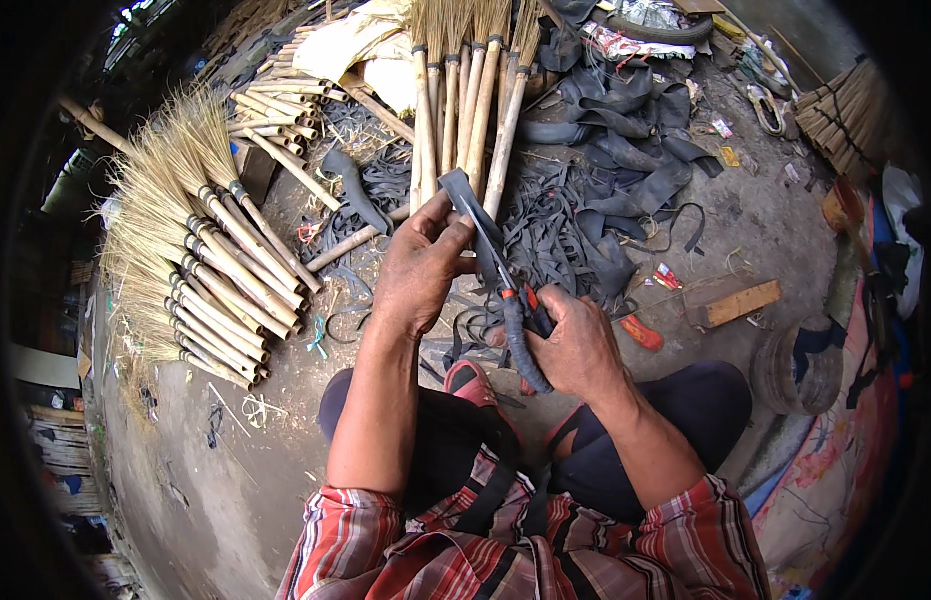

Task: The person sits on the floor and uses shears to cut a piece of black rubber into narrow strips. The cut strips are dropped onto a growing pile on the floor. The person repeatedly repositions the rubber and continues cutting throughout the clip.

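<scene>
My left hand (423, 262) is closed on a strip of black rubber (454, 186), pinched between thumb and fingers. My right hand (576, 345) grips scissors (514, 310) whose handle is wrapped in dark tape, with some red showing. The scissor blades point up and left and lie along the rubber strip, close to my left fingers. Just beyond my hands stands a bunch of brooms (476, 110) with bamboo handles, their bristles pointing away. A heap of cut black rubber strips (556, 230) lies beside the brooms, with larger rubber sheets (626, 130) behind it.
More bamboo-handled brooms (226, 260) lie in a row at the left. Loose bamboo sticks (276, 110) are piled at the far left. To the right are a wood block (743, 303), a red-orange object (641, 333) and a round container (801, 370). Bundled sticks (844, 115) stand far right.
</scene>
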Demonstrator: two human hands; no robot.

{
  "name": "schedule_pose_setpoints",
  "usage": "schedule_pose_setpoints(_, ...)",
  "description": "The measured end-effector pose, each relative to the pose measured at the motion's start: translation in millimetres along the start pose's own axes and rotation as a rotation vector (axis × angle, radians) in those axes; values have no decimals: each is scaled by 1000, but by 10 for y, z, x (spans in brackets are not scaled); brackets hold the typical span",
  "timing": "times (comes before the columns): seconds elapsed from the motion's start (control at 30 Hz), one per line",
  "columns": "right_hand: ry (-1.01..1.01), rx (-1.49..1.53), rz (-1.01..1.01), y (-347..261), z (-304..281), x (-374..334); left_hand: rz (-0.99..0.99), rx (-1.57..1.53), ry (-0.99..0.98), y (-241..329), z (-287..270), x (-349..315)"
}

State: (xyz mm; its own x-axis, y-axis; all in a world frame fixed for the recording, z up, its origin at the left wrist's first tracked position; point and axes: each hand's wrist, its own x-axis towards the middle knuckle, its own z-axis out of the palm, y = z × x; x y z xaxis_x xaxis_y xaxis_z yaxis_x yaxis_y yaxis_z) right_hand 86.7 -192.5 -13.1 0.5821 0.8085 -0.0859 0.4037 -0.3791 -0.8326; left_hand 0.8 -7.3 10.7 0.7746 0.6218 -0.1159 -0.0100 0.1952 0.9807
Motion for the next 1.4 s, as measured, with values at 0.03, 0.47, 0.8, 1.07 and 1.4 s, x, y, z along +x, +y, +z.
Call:
schedule_pose_setpoints(0.03, 55, -38, -68, 5, 20, 8, 4, 15, 3, -14, -4, -11)
schedule_pose_setpoints(0.47, 30, -40, 5, 1, -33, 5, -3, 37, -11, -33, 25, -33)
schedule_pose_setpoints(0.8, 336, -229, -363, 121, 98, 91, 14, 144, -102, -83, 1, -71)
schedule_pose_setpoints(1.07, 120, -50, -57, 23, 18, 12, -8, 6, -23, -16, 64, -51)
schedule_pose_setpoints(1.4, 224, -203, -244, 90, 100, 62, 0, 12, -10, -34, 43, -69)
